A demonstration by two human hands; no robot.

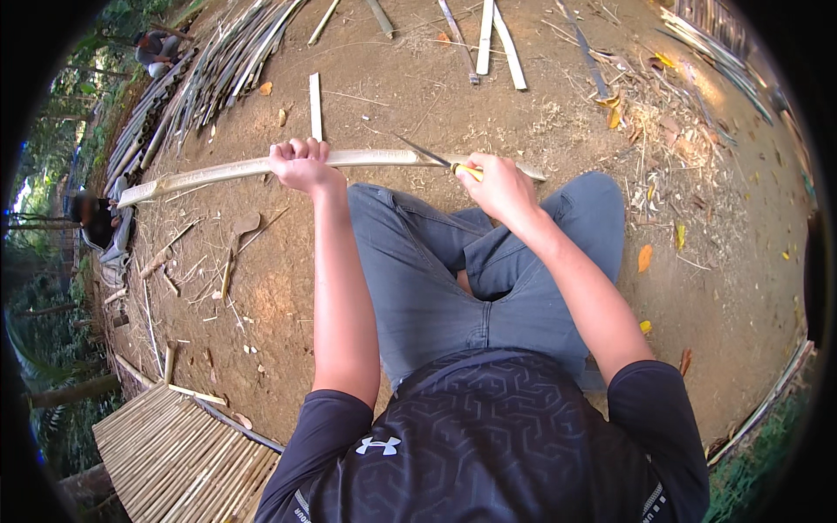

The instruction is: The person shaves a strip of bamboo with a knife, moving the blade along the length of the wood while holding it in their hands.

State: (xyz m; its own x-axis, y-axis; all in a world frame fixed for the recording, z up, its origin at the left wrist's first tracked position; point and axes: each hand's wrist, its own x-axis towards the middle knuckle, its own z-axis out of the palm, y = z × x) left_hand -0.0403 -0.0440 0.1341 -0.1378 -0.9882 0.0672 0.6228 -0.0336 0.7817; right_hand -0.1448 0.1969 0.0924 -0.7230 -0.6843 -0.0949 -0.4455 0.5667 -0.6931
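Note:
A long pale split bamboo strip (214,174) lies crosswise in front of my knees, its far left end reaching past the ground litter. My left hand (303,166) is closed around it left of the middle. In my right hand (499,186) is a knife (423,152) with a yellow and black handle, the fingers wrapped round the grip. Its thin dark blade points up and to the left, crossing the strip near a node. Whether the edge touches the bamboo I cannot tell. The strip's right end shows just beyond my right hand.
Bamboo poles (228,70) are piled at the far left. Several cut strips (486,39) lie ahead. A bamboo-slat platform (179,453) stands at the lower left. A hatchet-like tool (240,235) rests on the dirt. One person (159,50) sits at upper left, another (103,225) at left.

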